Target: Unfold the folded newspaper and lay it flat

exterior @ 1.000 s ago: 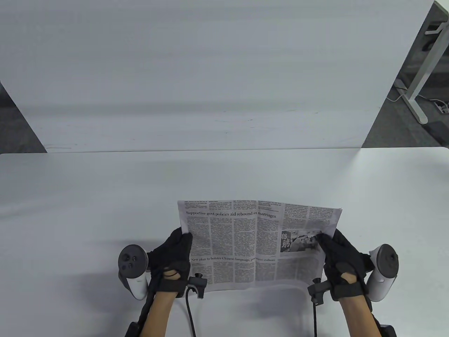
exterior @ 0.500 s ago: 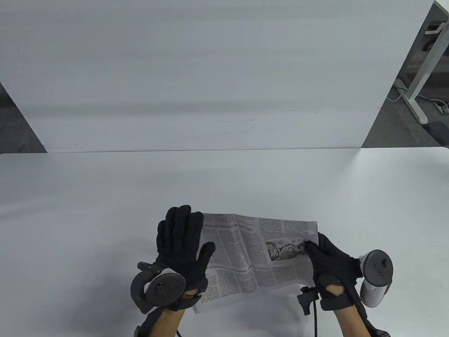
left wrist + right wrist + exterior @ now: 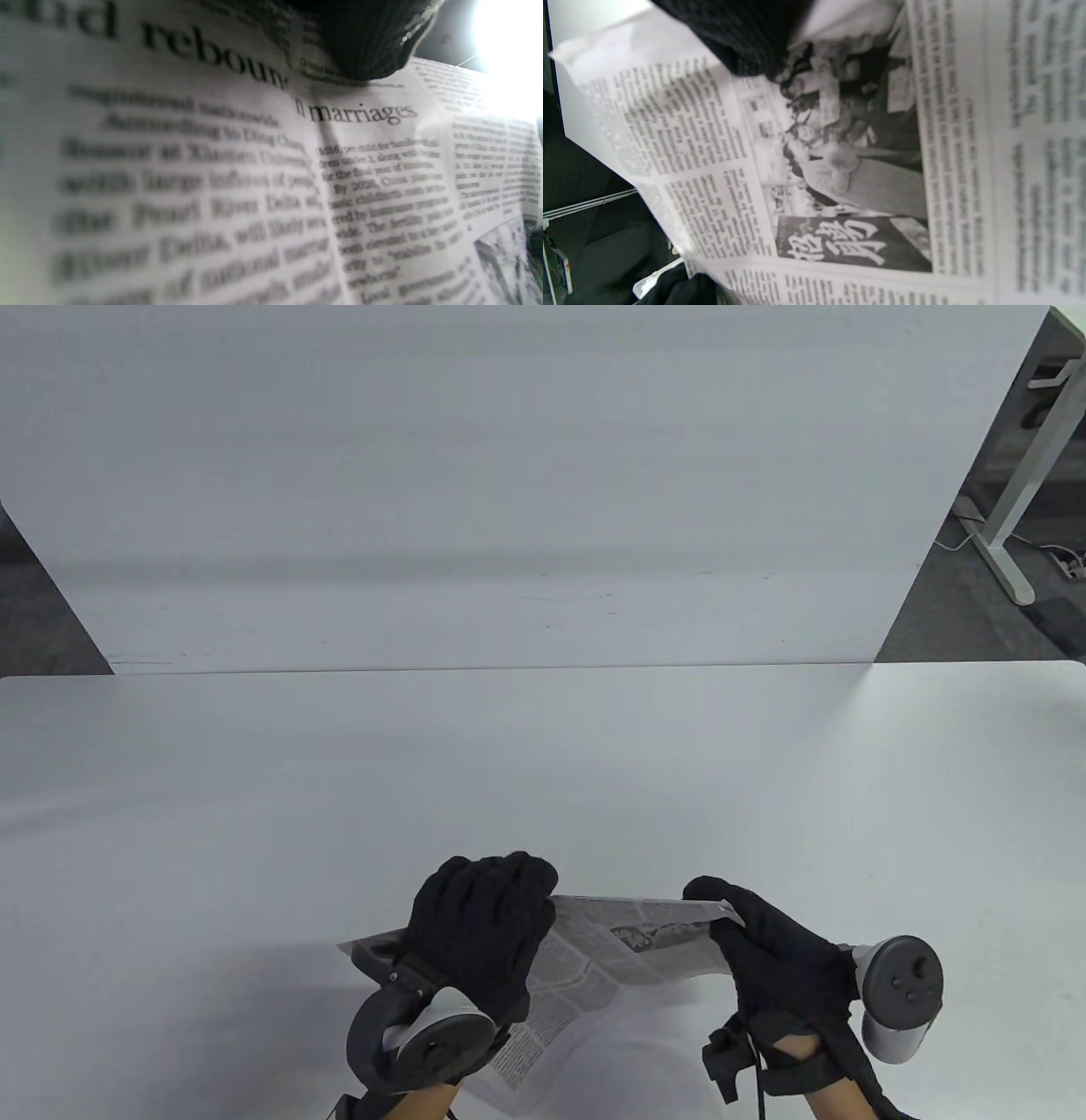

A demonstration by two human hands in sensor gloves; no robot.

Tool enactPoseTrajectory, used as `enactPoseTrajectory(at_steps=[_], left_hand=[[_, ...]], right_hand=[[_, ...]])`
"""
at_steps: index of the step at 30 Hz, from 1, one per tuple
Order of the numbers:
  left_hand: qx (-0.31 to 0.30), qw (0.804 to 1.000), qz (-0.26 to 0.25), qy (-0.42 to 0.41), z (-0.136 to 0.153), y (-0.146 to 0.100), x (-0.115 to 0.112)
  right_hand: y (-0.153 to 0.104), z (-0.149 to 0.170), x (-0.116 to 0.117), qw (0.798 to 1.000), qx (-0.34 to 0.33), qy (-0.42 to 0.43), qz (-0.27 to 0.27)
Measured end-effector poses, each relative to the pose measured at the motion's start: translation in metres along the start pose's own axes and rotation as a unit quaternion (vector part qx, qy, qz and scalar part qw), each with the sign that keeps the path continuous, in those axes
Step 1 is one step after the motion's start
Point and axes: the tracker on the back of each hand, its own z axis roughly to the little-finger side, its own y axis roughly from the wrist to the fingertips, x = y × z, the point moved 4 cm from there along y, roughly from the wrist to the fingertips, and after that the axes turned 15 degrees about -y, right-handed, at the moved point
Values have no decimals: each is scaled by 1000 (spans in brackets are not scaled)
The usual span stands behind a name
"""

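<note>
The newspaper (image 3: 594, 976) is held up off the near edge of the table (image 3: 254, 814), between the two hands, tipped so that its printed face looks toward the person and only a narrow strip of it shows from above. Its top edge runs from hand to hand, and its lower part hangs toward the near edge of the table view.

The left hand (image 3: 479, 937) grips the paper's left side. Its fingers (image 3: 501, 878) curl over the top edge, together, with the back of the hand and its tracker (image 3: 424, 1044) turned up. A grey corner of the sheet pokes out to the left of this hand. In the left wrist view a gloved finger (image 3: 365, 42) presses on the page just above the headline word "marriages", beside a vertical crease.

The right hand (image 3: 776, 959) holds the paper's right top corner, fingers closed on the edge, its tracker (image 3: 899, 993) out to the right. In the right wrist view a gloved finger (image 3: 742, 38) lies on the page next to the photo (image 3: 857, 140), with a dark panel of Chinese characters (image 3: 840, 245) beside it.

A second white table (image 3: 509, 475) stands on the far side.
</note>
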Motion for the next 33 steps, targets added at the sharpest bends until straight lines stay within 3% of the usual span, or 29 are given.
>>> enactPoseTrajectory(at_steps=[7,11,15,18,20,28,29,30,33], left_hand=[[56,998,-27,-8,30,-3,3],[126,988,-55,-64,62,-8,9],[207,966,-82,-132,94,-21,13],[255,943,-102,-187,114,-31,12],[278,927,-114,-224,126,-37,10],[325,877,-140,-324,155,-57,-11],[337,864,-135,-350,160,-62,-22],[344,859,-132,-355,162,-64,-26],[360,845,-112,-379,169,-68,-42]], right_hand=[[2,11,-33,986,1,-144,79],[6,40,-54,991,38,-89,90],[8,71,-57,994,66,32,83],[12,91,-49,986,79,140,39],[15,99,-36,980,80,181,-26],[10,117,20,957,149,190,-162],[7,119,38,938,160,234,-199],[6,120,43,933,162,243,-207],[2,116,65,891,160,323,-276]])
